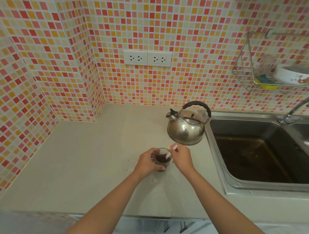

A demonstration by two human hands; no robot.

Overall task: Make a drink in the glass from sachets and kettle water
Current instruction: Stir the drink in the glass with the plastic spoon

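A small clear glass holding dark brown liquid stands on the pale counter. My left hand wraps around the glass's left side. My right hand pinches a thin white stick that dips at a slant into the drink. A shiny steel kettle with a black handle stands behind the glass, close to the sink's edge. No sachet is clearly visible.
A steel sink with dark water in its basin lies to the right, with a tap over it. A wire rack with a bowl hangs on the tiled wall. Two sockets sit on the wall.
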